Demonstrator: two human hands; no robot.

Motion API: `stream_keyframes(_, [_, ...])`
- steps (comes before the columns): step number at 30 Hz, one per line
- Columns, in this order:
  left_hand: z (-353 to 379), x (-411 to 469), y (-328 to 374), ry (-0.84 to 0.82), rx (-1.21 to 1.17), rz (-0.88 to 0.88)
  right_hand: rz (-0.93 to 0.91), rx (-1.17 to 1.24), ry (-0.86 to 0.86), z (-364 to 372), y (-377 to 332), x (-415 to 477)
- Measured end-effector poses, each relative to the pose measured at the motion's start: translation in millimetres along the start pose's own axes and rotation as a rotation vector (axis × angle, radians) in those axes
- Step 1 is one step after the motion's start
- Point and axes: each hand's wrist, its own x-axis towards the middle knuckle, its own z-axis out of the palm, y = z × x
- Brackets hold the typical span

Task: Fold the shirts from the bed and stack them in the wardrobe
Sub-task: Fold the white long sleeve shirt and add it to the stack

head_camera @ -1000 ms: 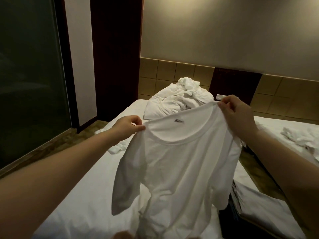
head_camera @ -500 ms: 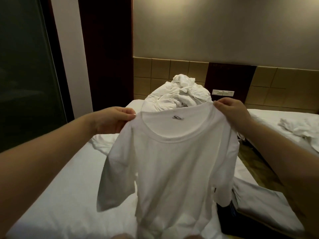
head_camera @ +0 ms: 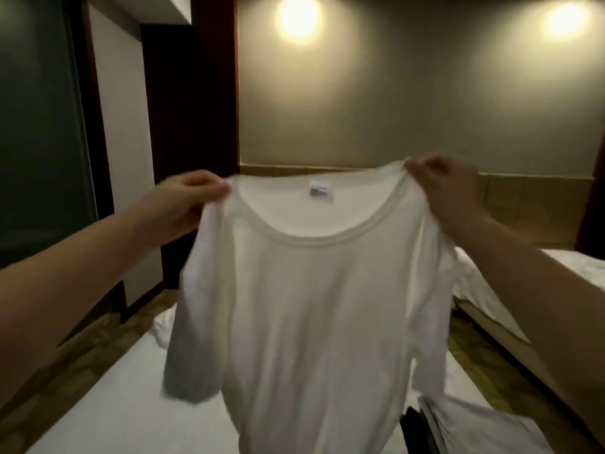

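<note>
Bed: a white-sheeted bed (head_camera: 108,411) fills the near left, beneath the shirt.
Shirt: a white short-sleeved cotton T-shirt (head_camera: 311,306) hangs in the air at centre, spread open, its hem low over the bed; not yet folded.
Left grip: the left grip (head_camera: 183,204) is clamped on the shirt's left shoulder, fingers curled into the cloth.
Right grip: the right grip (head_camera: 442,188) is clamped on the right shoulder.
Label: a small white neck label (head_camera: 318,188) sits inside the collar.
Risk: both holds take little cloth, so a shake could free one shoulder; a sleeve caught underneath would crease the fold.
</note>
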Motion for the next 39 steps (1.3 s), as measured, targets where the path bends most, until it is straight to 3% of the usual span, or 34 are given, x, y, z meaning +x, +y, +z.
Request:
stream_keyframes(2, [4.2,10.4,21.7,0.084,-0.106,0.039,-0.001,0.038,0.075,-8.8,-20.3,24.8])
stream_keyframes(4, [13.1,18.0,33.0,0.042,0.035,0.024,-0.088,-0.226,-0.170,-6.3,-32.1,32.7])
stream_keyframes(5, [14.3,21.8,39.3,0.072,0.064,0.025,-0.132,-0.300,-0.206,-6.7,-34.6,37.1])
stream_keyframes(8, [6.6,26.4,68.4,0.189,0.032,0.064,-0.140,-0.235,-0.043,-25.3,-51.1,54.6])
stream_keyframes(11, [4.6,23.7,77.6,0.199,0.126,0.093,-0.178,-0.347,-0.202,-33.1,-61.4,59.9])
stream_keyframes(13, [3.1,19.2,82.8,0.241,0.158,0.141,-0.183,-0.309,-0.175,-39.6,-63.5,61.1])
stream_keyframes(16, [-4.2,14.7,91.3,0.219,0.239,0.179,-0.106,-0.267,-0.234,-47.7,-63.8,61.9])
stream_keyframes(19, [-8.1,9.9,92.3,0.189,0.228,0.175,-0.003,-0.080,-0.324,-53.9,-66.2,58.0])
stream_keyframes(22, [-7.6,6.4,93.5,0.177,0.144,0.145,0.218,0.154,-0.489,-57.8,-66.3,53.0])
stream_keyframes(26, [-3.0,4.4,86.8,0.155,0.151,0.084,0.359,0.242,-0.532,-46.1,-57.9,45.6])
stream_keyframes(29, [-4.1,0.6,82.4,0.123,0.109,0.095,0.416,0.322,-0.430,-37.3,-53.6,41.0])
stream_keyframes(31, [-10.3,0.5,82.1,0.165,0.105,0.105,0.371,0.243,-0.368,-34.4,-50.1,39.5])
stream_keyframes(35, [-20.5,-0.6,75.6,0.134,0.218,0.095,0.094,-0.181,-0.314,-29.2,-37.2,43.7])
stream_keyframes(39, [-24.8,0.3,66.2,0.119,0.258,0.095,0.050,-0.350,-0.359,-23.1,-23.6,38.2])
